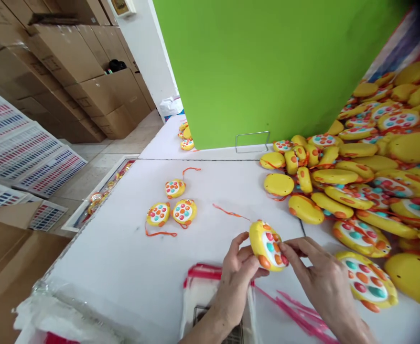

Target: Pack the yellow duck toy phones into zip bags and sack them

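A yellow duck-shaped toy (267,246) with a white face of coloured buttons is held up over the table, an orange cord trailing from its far side. My left hand (236,272) grips its left edge and underside. With its fingertips pressed on the buttons at the toy's right side, my right hand (319,272) is closed on it too. Beneath my left wrist lies a clear plastic bag (191,291) with a red-pink edge. Pink strips (296,313) lie on the table under my right hand.
Several like toys (184,211) lie on the white table (123,267) at left. A large heap of them (356,177) fills the right side. Behind stands a green panel (267,71) with a wire stand (253,142). Cardboard boxes (84,71) and white plastic baskets (26,138) stand at left.
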Available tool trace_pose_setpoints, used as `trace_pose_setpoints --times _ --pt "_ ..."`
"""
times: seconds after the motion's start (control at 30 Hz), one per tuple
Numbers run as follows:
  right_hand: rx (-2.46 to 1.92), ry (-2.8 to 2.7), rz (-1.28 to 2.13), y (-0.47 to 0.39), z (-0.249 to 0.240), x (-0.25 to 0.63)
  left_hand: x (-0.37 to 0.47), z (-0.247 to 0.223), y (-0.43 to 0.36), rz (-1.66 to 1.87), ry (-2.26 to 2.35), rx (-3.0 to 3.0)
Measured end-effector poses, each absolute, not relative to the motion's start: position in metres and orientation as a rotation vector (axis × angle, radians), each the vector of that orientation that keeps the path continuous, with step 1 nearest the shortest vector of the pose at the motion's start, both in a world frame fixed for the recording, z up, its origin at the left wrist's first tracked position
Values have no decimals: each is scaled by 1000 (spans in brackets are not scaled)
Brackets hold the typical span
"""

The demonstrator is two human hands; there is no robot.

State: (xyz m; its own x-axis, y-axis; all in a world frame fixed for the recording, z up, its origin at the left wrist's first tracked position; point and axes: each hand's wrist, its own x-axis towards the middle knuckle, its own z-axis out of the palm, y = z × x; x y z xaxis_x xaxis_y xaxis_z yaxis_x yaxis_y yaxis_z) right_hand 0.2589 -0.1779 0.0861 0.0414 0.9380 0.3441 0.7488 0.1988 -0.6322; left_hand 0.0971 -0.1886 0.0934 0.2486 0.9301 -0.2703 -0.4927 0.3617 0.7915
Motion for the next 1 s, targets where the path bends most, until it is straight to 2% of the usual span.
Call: trace_pose_setpoints --times 0.17,0.47,0.67,0.87,1.0 --pt "-1562 -1752 406 -193 76 248 98 91 -193 1132 787 616" --pt "-1459 -1165 1232 -204 68 249 88 92 -194 975 852 413" --pt "-1302 -867 1494 -214 75 235 92 91 -204 948 945 461" --pt "-1334 -951 1497 -221 77 233 89 91 -207 922 969 481" --pt "-1388 -1567 954 -227 71 237 93 90 -208 919 988 377"
